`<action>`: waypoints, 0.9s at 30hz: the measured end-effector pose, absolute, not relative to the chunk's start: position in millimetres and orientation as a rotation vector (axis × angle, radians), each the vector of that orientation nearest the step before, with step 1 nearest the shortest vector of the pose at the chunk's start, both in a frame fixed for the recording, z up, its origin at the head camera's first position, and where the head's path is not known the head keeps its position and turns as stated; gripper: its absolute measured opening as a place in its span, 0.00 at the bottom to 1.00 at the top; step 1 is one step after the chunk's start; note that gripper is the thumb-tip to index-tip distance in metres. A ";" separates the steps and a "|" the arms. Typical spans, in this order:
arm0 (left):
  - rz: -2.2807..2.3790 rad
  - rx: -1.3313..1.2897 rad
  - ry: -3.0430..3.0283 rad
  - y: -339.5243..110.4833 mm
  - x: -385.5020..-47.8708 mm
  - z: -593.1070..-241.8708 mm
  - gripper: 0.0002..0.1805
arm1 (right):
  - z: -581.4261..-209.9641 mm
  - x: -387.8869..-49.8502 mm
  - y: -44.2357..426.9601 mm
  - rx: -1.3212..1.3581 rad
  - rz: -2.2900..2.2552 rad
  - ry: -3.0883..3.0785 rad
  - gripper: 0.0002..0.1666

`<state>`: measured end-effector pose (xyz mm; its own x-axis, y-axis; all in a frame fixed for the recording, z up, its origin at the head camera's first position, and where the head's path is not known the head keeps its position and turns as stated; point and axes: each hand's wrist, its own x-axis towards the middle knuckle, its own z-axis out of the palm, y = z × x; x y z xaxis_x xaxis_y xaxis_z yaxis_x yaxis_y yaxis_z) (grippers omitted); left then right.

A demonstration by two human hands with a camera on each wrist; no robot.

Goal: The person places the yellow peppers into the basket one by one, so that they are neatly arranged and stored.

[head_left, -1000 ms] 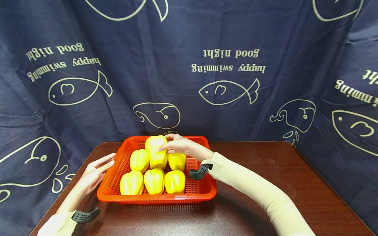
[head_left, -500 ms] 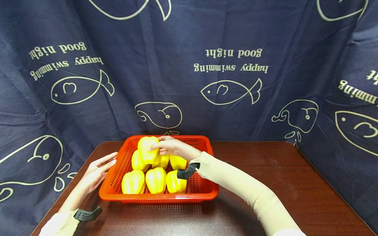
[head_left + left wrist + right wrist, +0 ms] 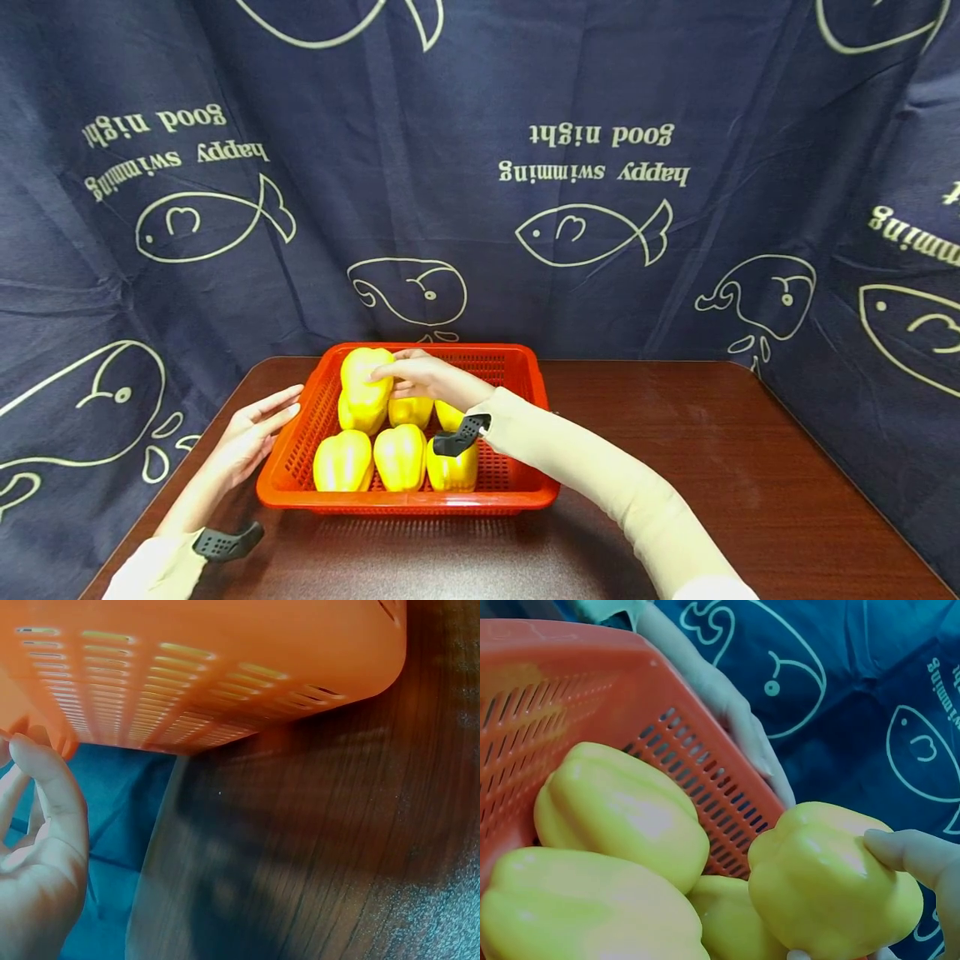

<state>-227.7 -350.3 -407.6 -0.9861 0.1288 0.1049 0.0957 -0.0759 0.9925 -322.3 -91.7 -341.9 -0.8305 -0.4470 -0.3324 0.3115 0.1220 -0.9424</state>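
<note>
A yellow bell pepper (image 3: 365, 387) is gripped by my right hand (image 3: 420, 377) above the back left of a red plastic basket (image 3: 405, 501). In the right wrist view the thumb (image 3: 904, 851) presses the top of this pepper (image 3: 832, 881), with fingertips just showing beneath it. Several more bell peppers (image 3: 342, 461) sit in the basket; the back ones are partly hidden by the held pepper, the hand and the wrist strap. My left hand (image 3: 247, 433) rests against the outside of the basket's left rim, fingers extended along it.
The basket stands on a dark brown wooden table (image 3: 675, 433). A navy curtain (image 3: 480, 308) with fish drawings hangs right behind the table and at both sides. Black straps (image 3: 228, 543) sit on both wrists.
My right hand has carried the held pepper leftward from the back middle of the basket to the back left, over another pepper. The left hand stays at the rim.
</note>
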 end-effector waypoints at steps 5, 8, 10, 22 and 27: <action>2.275 0.266 2.116 -349.8 -228.5 -408.0 0.20 | -343.2 -319.3 -96.2 -0.161 -1.764 1.870 0.29; 2.276 0.263 2.114 -349.5 -229.0 -408.3 0.20 | -343.8 -317.6 -99.1 -0.179 -1.749 1.915 0.26; 2.277 0.263 2.112 -349.7 -229.2 -408.6 0.20 | -344.0 -316.7 -101.1 -0.186 -1.736 1.946 0.25; 2.271 0.259 2.122 -350.2 -228.8 -408.5 0.19 | -343.8 -306.5 -108.2 -0.229 -1.733 2.005 0.28; 2.281 0.251 2.121 -349.7 -227.8 -408.2 0.19 | -344.2 -303.9 -114.1 -0.225 -1.745 2.036 0.25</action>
